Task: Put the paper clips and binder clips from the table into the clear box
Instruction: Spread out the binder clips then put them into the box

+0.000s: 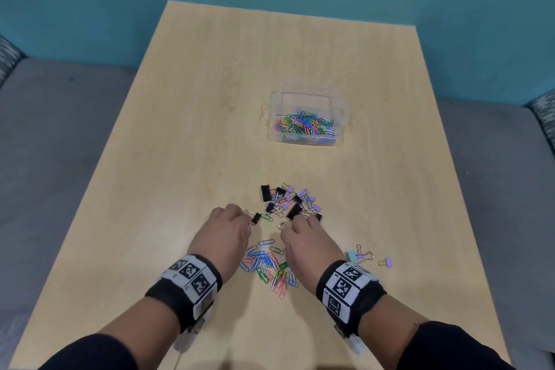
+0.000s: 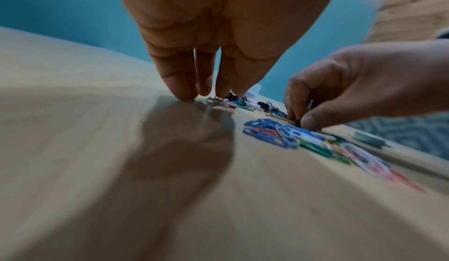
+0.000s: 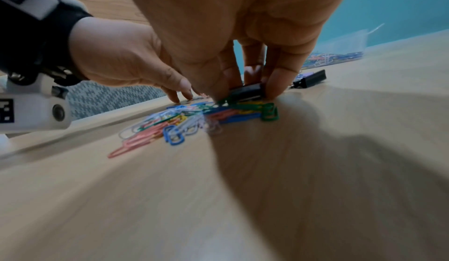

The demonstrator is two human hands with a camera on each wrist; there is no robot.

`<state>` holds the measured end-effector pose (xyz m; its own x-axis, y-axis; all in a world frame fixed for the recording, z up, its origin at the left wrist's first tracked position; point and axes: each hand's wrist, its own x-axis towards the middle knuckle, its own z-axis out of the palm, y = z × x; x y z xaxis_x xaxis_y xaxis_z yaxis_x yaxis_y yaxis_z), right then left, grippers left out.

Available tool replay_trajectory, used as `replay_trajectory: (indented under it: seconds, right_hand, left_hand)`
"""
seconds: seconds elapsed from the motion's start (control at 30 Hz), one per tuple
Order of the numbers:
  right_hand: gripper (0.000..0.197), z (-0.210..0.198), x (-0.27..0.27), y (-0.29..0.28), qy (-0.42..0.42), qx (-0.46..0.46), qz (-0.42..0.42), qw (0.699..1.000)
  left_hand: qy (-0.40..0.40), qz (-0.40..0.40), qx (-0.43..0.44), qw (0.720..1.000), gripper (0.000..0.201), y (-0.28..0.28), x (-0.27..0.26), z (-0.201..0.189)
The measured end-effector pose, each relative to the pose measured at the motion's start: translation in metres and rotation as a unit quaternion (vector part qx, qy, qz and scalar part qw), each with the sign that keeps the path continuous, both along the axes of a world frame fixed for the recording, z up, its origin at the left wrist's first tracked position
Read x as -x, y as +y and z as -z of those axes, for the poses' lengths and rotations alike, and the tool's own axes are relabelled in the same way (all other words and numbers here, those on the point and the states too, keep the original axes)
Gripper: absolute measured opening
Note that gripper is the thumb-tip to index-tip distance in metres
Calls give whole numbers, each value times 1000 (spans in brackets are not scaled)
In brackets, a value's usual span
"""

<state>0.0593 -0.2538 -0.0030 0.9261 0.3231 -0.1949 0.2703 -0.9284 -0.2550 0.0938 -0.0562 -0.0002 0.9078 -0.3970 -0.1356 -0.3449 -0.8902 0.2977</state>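
A clear box (image 1: 339,105) holding several coloured paper clips stands in the middle of the wooden table (image 1: 180,135). Nearer me lies a heap of black and purple binder clips (image 1: 285,198), and a pile of coloured paper clips (image 1: 267,267) sits between my wrists. My right hand (image 1: 300,221) pinches a black binder clip (image 3: 248,92) between thumb and fingers at the heap's near edge. My left hand (image 1: 247,219) has straight fingers (image 2: 184,90) pointing down, tips on the table beside a small black binder clip (image 1: 256,217).
A teal binder clip (image 1: 350,256), a purple one (image 1: 389,262) and a gold-handled one lie apart at the right. Another black binder clip (image 3: 311,78) lies just beyond my right fingers. A grey sofa (image 1: 60,144) surrounds the table, with a teal wall behind.
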Motion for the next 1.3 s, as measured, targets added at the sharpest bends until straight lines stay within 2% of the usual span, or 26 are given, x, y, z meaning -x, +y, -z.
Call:
replay_trajectory:
  seconds: [0.1, 0.2, 0.3, 0.4, 0.47, 0.5, 0.57, 0.63, 0.7, 0.97, 1.0, 1.07, 1.17, 1.23, 1.3]
  right_hand:
    - [24, -2, 7, -7, -10, -21, 16, 1000]
    - [20, -7, 18, -28, -2, -14, 36, 999]
    - [30, -5, 31, -61, 8, 35, 71, 997]
    - [28, -8, 39, -78, 29, 112, 64, 991]
    - [24, -16, 39, -69, 8, 109, 30, 994]
    - [24, -20, 38, -59, -5, 93, 7, 996]
    - [31, -26, 33, -34, -15, 57, -42, 997]
    - [40, -27, 24, -10, -8, 40, -85, 996]
    - [40, -25, 15, 8, 1, 47, -102, 994]
    - [54, -15, 4, 27, 30, 101, -113, 988]
    - [57, -15, 8, 26, 29, 100, -118, 988]
    - [58, -16, 18, 26, 24, 95, -131, 986]
    - [59, -13, 34, 21, 19, 94, -145, 985]
    - [62, -11, 42, 16, 29, 89, -144, 985]
    - [58, -12, 49, 10, 40, 79, -145, 985]
  left_hand:
    - [2, 51, -36, 998, 36, 7, 15, 3]
    - [6, 73, -51, 996, 46, 12, 22, 6]
    - [6, 81, -61, 995, 46, 10, 25, 2]
    - [0, 83, -59, 995, 28, 10, 26, 0]
    - [0, 99, -60, 993, 26, 11, 28, 6]
    - [6, 106, -61, 992, 31, 11, 28, 9]
    - [11, 117, -61, 991, 40, 10, 30, 14]
    - [10, 127, -65, 990, 39, 9, 33, 14]
    - [10, 129, -62, 990, 35, 10, 36, 12]
    - [-10, -3, 37, 999, 25, 23, 28, 3]
    - [-10, 5, 30, 1000, 33, 22, 24, 4]
    - [-12, 70, 2, 997, 51, 17, 16, 5]
    - [-4, 141, -60, 988, 64, 10, 6, 7]
    - [10, 133, -84, 987, 65, 11, 2, 9]
    - [14, 102, -73, 992, 62, 17, -2, 11]
